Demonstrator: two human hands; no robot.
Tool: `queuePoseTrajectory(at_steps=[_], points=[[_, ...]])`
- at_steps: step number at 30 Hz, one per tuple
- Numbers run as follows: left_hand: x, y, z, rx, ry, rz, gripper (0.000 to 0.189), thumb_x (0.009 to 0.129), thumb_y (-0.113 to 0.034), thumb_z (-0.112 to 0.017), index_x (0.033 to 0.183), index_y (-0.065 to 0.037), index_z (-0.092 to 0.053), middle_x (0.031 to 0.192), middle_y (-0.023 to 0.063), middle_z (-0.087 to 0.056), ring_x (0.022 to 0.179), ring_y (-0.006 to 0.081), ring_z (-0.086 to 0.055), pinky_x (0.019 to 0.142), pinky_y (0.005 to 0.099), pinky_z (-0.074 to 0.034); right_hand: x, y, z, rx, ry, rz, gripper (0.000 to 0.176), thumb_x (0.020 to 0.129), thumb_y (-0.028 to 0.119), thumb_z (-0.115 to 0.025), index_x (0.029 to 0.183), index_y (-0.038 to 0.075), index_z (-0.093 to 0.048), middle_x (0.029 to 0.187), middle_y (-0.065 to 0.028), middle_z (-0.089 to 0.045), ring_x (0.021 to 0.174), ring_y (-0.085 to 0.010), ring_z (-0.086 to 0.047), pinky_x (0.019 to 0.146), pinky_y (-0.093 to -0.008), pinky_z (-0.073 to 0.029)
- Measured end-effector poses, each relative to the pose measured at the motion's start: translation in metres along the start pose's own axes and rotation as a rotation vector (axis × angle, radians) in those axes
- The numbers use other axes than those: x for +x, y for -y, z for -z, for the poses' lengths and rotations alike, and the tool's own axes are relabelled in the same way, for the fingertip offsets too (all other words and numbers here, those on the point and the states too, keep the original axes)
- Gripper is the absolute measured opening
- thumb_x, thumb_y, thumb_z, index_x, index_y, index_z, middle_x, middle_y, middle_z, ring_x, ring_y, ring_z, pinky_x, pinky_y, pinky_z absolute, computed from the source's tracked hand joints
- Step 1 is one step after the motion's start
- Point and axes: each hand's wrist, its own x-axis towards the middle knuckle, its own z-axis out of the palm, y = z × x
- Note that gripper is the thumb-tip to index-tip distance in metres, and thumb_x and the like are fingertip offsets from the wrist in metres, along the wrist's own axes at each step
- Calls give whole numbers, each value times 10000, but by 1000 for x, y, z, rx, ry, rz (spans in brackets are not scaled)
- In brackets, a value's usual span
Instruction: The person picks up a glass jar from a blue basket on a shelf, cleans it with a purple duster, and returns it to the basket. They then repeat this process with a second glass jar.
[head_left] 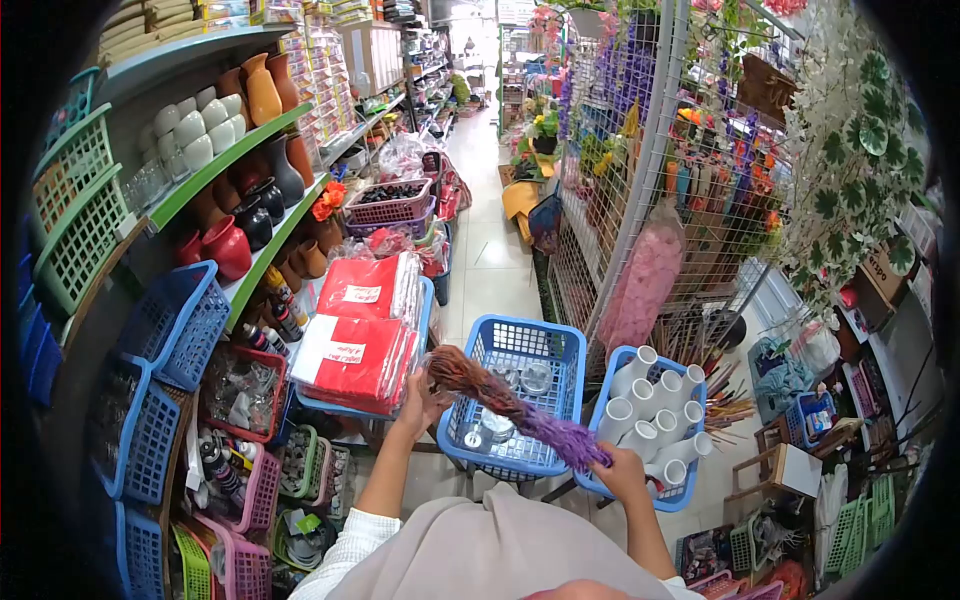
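Observation:
A long bundle of dried-looking stems (515,408), brown at one end and purple at the other, stretches slantwise between my hands. My left hand (422,405) is closed around the brown end. At the purple end, my right hand (622,472) grips with its fingers partly hidden. Below the bundle stands a blue plastic basket (578,350) with a few clear and white round items in it. Close to my left hand are red and white plastic-wrapped packs (350,345). Near my right hand, white cylindrical vases (650,400) fill another blue basket (690,490).
On the left, shelves hold pots (228,248), white cups (198,130) and stacked baskets (165,320). A wire mesh rack (640,180) with artificial flowers rises on the right. Thin sticks (728,390) lean beside the vases. A tiled aisle (492,225) runs ahead.

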Motion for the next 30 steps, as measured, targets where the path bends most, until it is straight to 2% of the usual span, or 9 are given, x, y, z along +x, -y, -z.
queuePoseTrajectory(at_steps=[2,11,13,14,17,21,23,27,30], points=[[1,0,10,-107,115,-18,688,896,-626,-339,1385,-144,-369,1281,104,-488,1177,269,-526,955,412,-450,-4,-8,-9,55,92,92,375,732,381,-725,1018,142,-684,768,-141,-680,741,-341,-664,659,-425,-513],[-14,-10,-19,23,56,-124,688,909,-632,-296,1396,-150,-359,1311,94,-492,1163,268,-543,908,450,-463,-11,-16,12,97,20,76,328,717,316,-753,938,78,-704,707,-158,-657,656,-308,-662,597,-381,-490],[-17,-22,-24,149,75,-130,708,912,-633,-291,1420,-143,-334,1337,97,-484,1177,266,-537,936,434,-456,-11,-18,17,124,105,118,329,717,323,-755,930,78,-704,696,-155,-654,652,-310,-660,595,-382,-489],[-26,-26,-38,28,-48,-121,658,947,-544,-309,1369,-47,-398,1324,107,-512,1194,258,-520,1047,393,-369,-12,-13,25,87,50,47,321,716,336,-749,922,94,-704,697,-158,-651,647,-327,-648,594,-391,-489],[-31,-28,-60,104,2,-151,642,958,-528,-293,1371,-49,-401,1344,113,-490,1234,237,-484,1053,388,-361,-17,2,35,13,-45,-43,298,725,321,-731,910,90,-696,691,-169,-640,630,-344,-630,588,-401,-482],[-14,-11,-29,201,69,-209,738,901,-638,-324,1411,-103,-337,1340,82,-478,1176,232,-532,964,413,-440,-21,-20,15,188,91,10,290,741,298,-712,912,66,-687,688,-169,-639,639,-339,-632,589,-391,-475],[-13,-9,-16,185,145,-83,743,896,-648,-327,1398,-101,-347,1334,88,-480,1176,250,-531,970,421,-437,-22,-23,19,267,214,47,279,727,207,-690,930,16,-687,658,-153,-624,601,-169,-612,591,-352,-468],[-36,-17,-40,151,35,-124,801,875,-700,-314,1409,-102,-335,1336,109,-476,1191,288,-518,991,441,-427,-12,-11,32,61,84,-61,297,735,203,-672,970,20,-690,692,-134,-657,619,-189,-616,626,-338,-488],[-35,-13,-41,162,4,-167,833,869,-727,-294,1416,-101,-332,1330,137,-477,1189,274,-518,1001,447,-410,-13,-17,13,235,144,-5,318,744,256,-704,990,55,-691,721,-143,-654,650,-209,-616,646,-347,-476]])
